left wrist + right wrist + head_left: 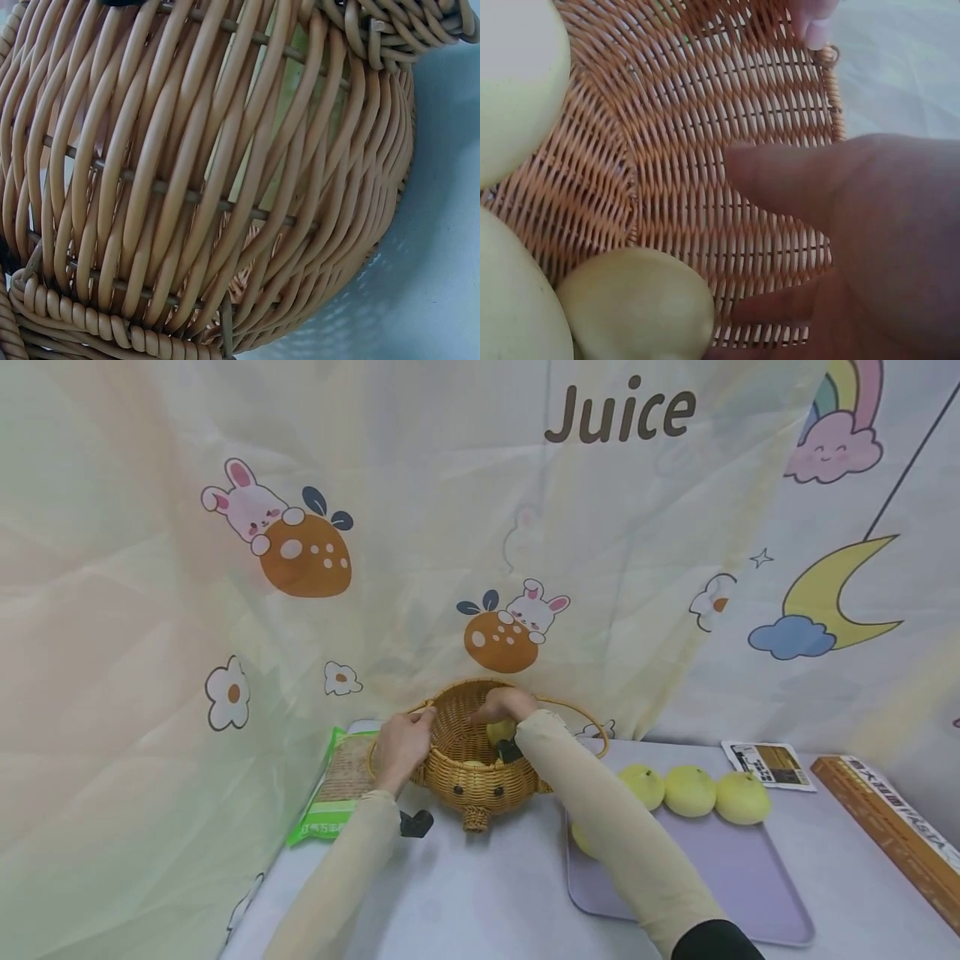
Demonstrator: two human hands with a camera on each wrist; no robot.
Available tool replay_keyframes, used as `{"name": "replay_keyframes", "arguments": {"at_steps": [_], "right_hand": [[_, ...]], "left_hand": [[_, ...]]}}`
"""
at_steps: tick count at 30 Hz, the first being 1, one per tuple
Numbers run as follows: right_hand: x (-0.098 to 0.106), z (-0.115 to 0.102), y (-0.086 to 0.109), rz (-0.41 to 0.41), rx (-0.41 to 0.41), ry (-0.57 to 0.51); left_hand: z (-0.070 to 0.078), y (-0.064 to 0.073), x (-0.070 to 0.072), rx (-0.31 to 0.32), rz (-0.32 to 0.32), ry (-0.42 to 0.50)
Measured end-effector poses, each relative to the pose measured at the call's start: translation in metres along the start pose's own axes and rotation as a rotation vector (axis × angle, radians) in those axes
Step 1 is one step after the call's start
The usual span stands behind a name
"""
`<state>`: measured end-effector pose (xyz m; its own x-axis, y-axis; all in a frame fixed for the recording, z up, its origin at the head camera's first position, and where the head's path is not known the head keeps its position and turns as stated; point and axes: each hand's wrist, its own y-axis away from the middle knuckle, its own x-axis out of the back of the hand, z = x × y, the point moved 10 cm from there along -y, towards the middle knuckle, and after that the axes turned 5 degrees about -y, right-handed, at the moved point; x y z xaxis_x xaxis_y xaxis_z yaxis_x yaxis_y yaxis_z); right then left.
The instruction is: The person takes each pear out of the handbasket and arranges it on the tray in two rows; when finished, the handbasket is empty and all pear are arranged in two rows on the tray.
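A woven wicker basket (pixel 450 785) with an animal face stands at the back of the table. My left hand (pixel 403 747) grips its left rim by the handle, thumb on the edge; the thumb tip (pixel 817 34) also shows in the right wrist view. Reaching inside is my right hand (pixel 502 703), its thumb (pixel 780 172) straight and apart from the lower fingers. Those fingers lie right beside a round yellow-green fruit (pixel 641 307) in the basket. Two larger-looking pale fruits (pixel 517 90) fill that view's left side. The left wrist view shows mostly the basket's outer weave (pixel 187 172).
On the right, a lilac tray (pixel 750 893) bears several yellow-green fruits (pixel 690 792), one partly behind my right sleeve. Beyond it lie a small flat packet (pixel 768 766) and a long brown box (pixel 892 835). A green-edged bag (pixel 322 827) lies left of the basket. A printed curtain (pixel 420 510) hangs behind.
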<state>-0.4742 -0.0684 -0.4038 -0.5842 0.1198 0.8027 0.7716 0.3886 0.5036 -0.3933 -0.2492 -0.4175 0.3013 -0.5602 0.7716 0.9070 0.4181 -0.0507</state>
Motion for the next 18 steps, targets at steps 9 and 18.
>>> {"name": "replay_keyframes", "arguments": {"at_steps": [9, 18], "right_hand": [[-0.003, -0.003, -0.007, -0.012, -0.025, -0.050], [-0.006, 0.001, -0.014, -0.009, -0.073, -0.014]], "left_hand": [[-0.003, -0.002, -0.001, 0.024, -0.023, -0.010], [-0.004, 0.001, 0.000, 0.031, -0.015, -0.017]]}}
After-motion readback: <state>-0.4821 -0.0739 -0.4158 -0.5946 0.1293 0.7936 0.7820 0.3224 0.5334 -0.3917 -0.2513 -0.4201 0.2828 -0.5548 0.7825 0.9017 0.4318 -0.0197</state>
